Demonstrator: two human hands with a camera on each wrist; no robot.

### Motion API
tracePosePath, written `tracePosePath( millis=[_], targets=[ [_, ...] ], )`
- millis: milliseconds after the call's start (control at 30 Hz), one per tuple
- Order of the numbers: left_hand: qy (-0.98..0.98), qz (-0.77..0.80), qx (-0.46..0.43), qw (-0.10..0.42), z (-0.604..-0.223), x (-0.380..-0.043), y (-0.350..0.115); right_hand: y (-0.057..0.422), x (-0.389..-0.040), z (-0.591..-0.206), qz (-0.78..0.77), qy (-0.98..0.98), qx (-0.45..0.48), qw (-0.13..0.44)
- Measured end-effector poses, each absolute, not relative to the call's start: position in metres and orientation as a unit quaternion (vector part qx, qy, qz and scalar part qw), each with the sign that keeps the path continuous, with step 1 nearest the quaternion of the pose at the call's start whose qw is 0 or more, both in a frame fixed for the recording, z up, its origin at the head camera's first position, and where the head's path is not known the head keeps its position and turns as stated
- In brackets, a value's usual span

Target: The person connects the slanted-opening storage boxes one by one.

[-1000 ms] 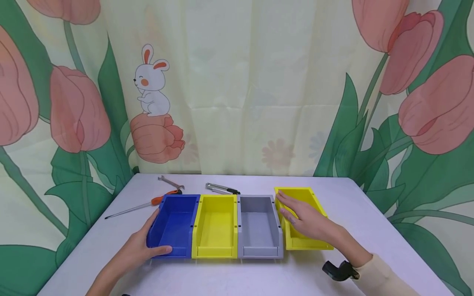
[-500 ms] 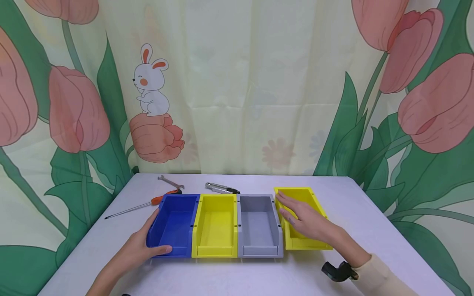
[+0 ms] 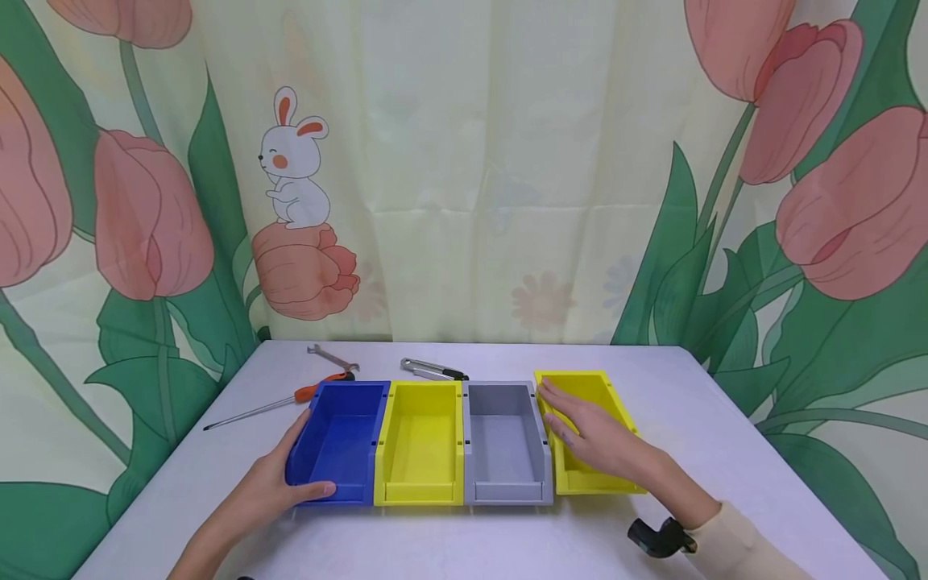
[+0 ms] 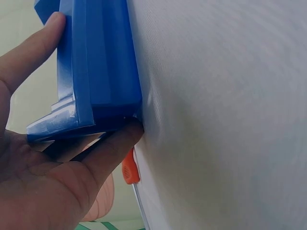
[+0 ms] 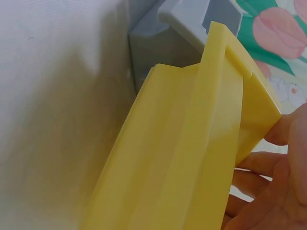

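Three storage bins stand side by side: a blue bin [image 3: 341, 443], a yellow bin [image 3: 419, 439] and a grey bin [image 3: 507, 443]. My left hand [image 3: 261, 491] grips the blue bin's near left corner, thumb on the front edge and fingers along the outer side. To the right of the grey bin is a second yellow bin [image 3: 594, 482], set slightly farther back, its left wall close beside the grey one. My right hand [image 3: 602, 435] holds this bin at its left wall, reaching over the inside. In the right wrist view the fingertips are hidden behind the second yellow bin [image 5: 192, 143].
Behind the bins on the white table [image 3: 435, 544] lie a wrench [image 3: 333, 358], a screwdriver with an orange handle [image 3: 306, 393] and a silver tool with a black end [image 3: 435, 370]. A printed curtain [image 3: 449, 161] hangs at the table's far side.
The second yellow bin and my right hand have shifted slightly toward me. My left hand and the other three bins keep their places.
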State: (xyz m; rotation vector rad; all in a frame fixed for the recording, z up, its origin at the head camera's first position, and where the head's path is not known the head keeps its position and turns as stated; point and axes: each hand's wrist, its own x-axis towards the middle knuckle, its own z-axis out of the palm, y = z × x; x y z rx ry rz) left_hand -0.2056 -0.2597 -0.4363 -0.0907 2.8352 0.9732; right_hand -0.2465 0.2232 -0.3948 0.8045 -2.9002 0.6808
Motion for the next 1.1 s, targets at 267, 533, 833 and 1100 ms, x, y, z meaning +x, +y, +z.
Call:
tracePosePath(
  millis=[267, 533, 833, 1100],
  targets=[
    [0.943, 0.325, -0.027, 0.070, -0.4365, -0.2053, -0.2593, 0.2228, -0.2453, -0.3965, 0.219, -0.942, 0.253, 0.019],
    [0.944, 0.322, -0.028, 0.069, -0.4367, -0.2043, -0.2591, 0.2219, -0.2450, -0.3993, 0.222, -0.943, 0.249, 0.018],
    [0.945, 0.319, -0.031, 0.067, -0.4363, -0.2038, -0.2580, 0.2198, -0.2443, -0.4016, 0.226, -0.945, 0.237, 0.013],
    [0.943, 0.322, -0.029, 0.072, -0.4345, -0.2032, -0.2586, 0.2198, -0.2451, -0.4024, 0.226, -0.945, 0.237, 0.006]
  ],
)
